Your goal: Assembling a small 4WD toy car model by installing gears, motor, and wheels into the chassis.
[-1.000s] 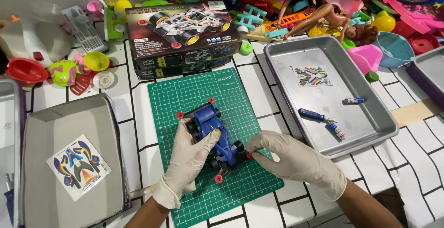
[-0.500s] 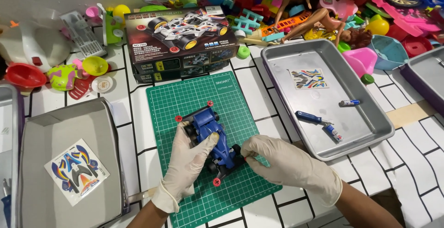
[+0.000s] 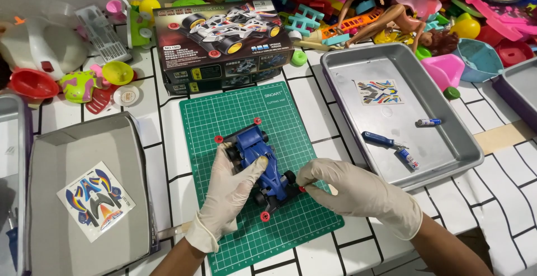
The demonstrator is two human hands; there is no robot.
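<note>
Hands (image 3: 226, 197) unmoved — green mat (image 3: 224, 113), tiled table (image 3: 168, 181)

"Bright enough?"
"Yes, even light from above; soft shadows beneath the hands (image 3: 291, 197), faint glare on the metal tray (image 3: 447, 141)."
"Sharp?"
"Mostly; far edges bend slightly."

A hobby workbench here: green cutting mat (image 3: 251, 119) on a tiled counter (image 3: 492, 192), metal trays (image 3: 447, 158), heaped plastic toys (image 3: 425, 1) behind.
</note>
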